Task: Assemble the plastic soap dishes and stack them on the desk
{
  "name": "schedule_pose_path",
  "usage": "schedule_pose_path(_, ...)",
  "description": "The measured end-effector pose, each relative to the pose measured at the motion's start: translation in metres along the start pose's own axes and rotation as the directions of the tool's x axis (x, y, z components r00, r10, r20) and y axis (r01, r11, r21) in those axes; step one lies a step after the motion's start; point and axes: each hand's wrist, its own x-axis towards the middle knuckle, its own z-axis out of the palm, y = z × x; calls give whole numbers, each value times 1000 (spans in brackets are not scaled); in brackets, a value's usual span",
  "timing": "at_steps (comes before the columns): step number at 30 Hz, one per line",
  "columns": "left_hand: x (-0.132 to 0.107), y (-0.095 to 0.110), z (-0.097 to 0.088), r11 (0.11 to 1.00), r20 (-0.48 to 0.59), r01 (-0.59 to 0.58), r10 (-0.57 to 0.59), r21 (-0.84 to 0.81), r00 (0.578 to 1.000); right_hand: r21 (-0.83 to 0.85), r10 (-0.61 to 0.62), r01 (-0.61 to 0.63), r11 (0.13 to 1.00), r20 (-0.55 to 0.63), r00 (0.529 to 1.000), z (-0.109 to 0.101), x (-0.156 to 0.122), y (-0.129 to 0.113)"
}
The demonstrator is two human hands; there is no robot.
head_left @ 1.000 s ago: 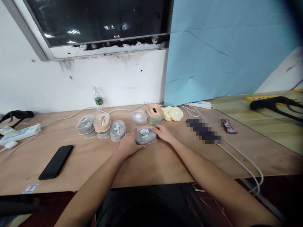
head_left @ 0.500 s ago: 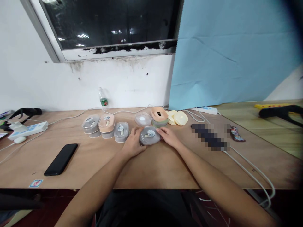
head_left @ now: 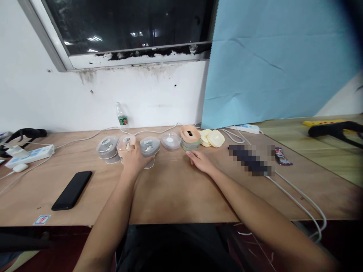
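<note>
My left hand [head_left: 135, 158] grips a grey box with a clear lid [head_left: 149, 146] from its left side, the thumb along the front. This box sits on top of another grey box, partly hidden by my hand. Just left of it stands a peach box with a clear lid [head_left: 124, 142] on a grey one, and beyond that a stack of grey lidded boxes [head_left: 107, 147]. My right hand [head_left: 200, 161] is over the table with fingers stretched out, holding nothing. Behind it stands a stack of peach, grey and green frames [head_left: 191, 136].
A clear lid [head_left: 171, 141] lies between the stacks, and cream lids [head_left: 216, 138] lie right of the frames. A black phone [head_left: 72, 190] is at left, a bottle [head_left: 121, 116] by the wall. Power strips [head_left: 30, 155], cables and a snack wrapper [head_left: 283, 156] lie around.
My left hand has carried the grey lidded box leftward onto the single grey box beside the peach one. My right hand has let go of it and stayed near its place.
</note>
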Motion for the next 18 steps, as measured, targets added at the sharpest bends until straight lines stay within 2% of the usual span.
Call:
schedule_pose_path(3,0,-2,1,1000,5,-8,8,4,1000,-11,-8,8,1000,-6,1000,0,1,1)
schedule_pose_path(6,1,-4,1,998,-60,-52,51,-24,997,2,-13,13,1000,-26,1000,-1,1,3)
schedule_pose_path(9,5,-10,5,982,-189,-189,184,-12,965,13,1,0,1000,-85,996,-5,2,7)
schedule_pose_path(11,8,-13,10,944,-211,-329,322,4,923,10,17,-16,1000,-170,985,-11,4,11)
schedule_pose_path(13,11,-16,15,906,-185,-422,413,-11,892,-16,29,-35,999,-287,958,-19,6,17)
schedule_pose_path(14,12,-17,17,902,-182,-432,422,-18,888,-36,32,-47,998,-349,937,-24,8,21)
schedule_pose_path(18,8,-14,19,956,-267,-292,290,32,919,-144,39,-148,978,-577,816,-48,15,45)
